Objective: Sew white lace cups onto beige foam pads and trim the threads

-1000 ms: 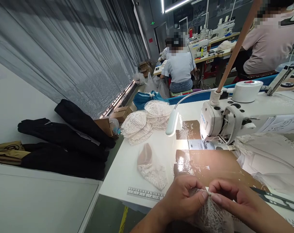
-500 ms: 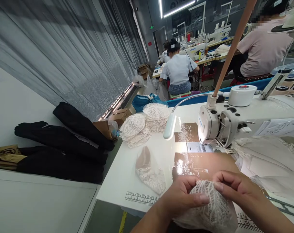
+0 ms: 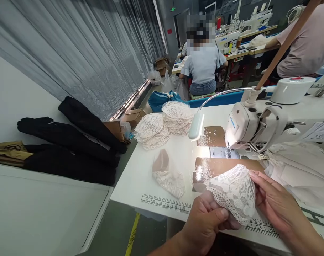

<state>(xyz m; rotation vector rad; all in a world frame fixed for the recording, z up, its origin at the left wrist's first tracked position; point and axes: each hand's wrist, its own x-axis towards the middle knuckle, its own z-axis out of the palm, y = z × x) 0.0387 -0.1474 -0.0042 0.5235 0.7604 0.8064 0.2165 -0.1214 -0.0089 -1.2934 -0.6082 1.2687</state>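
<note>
A white lace cup piece [image 3: 235, 192] is held up over the front edge of the table, its scalloped edge toward me. My left hand [image 3: 208, 218] pinches its lower left side, with sheer fabric between the fingers. On the right, my right hand [image 3: 271, 199] grips its upper edge, thumb on top. Behind the lace stands a white sewing machine [image 3: 247, 124] with its needle area lit. Another lace and beige piece [image 3: 168, 174] lies flat on the table to the left. Two stacks of lace pieces [image 3: 151, 129] [image 3: 177, 115] sit further back.
A lamp [image 3: 196, 126] on a bent metal neck hangs over the table [image 3: 130, 185]. Pale fabric [image 3: 301, 170] lies right of the machine head. Dark clothing [image 3: 71, 149] is at the left. Other people [image 3: 203, 65] sit at machines behind.
The lace piece has been turned and lifted, so its scalloped edge and flower pattern show. My hands have moved apart, the left lower and the right to its right side. The view has shifted.
</note>
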